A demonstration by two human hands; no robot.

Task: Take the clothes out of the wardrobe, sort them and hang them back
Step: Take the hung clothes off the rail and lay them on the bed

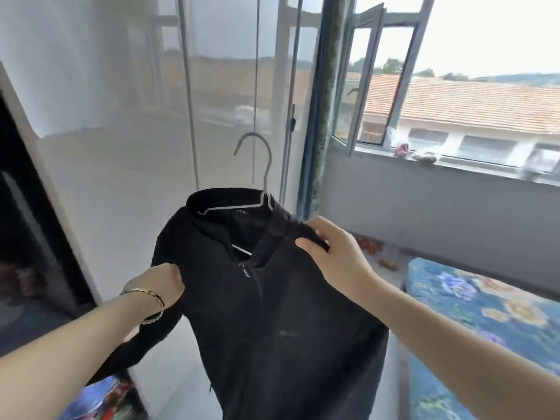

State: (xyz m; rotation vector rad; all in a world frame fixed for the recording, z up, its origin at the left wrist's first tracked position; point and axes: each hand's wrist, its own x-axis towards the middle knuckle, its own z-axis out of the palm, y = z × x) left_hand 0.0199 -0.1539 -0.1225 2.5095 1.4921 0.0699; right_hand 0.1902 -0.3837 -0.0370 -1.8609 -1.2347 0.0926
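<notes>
A black zip-up jacket (272, 313) hangs on a grey wire hanger (260, 165) held up in front of me at the middle of the view. My left hand (160, 283), with a bracelet on its wrist, grips the jacket's left shoulder. Over at the other shoulder, my right hand (330, 253) pinches the fabric next to the collar. The hanger's hook sticks up free above the collar. The wardrobe (30, 237) shows as a dark opening at the left edge, with glossy white doors (121, 147) beside it.
A bed with a blue flowered cover (485, 322) lies at the lower right. An open window (394, 86) and its sill with small items (424, 156) fill the upper right. Colourful fabric (106, 398) lies at the bottom left.
</notes>
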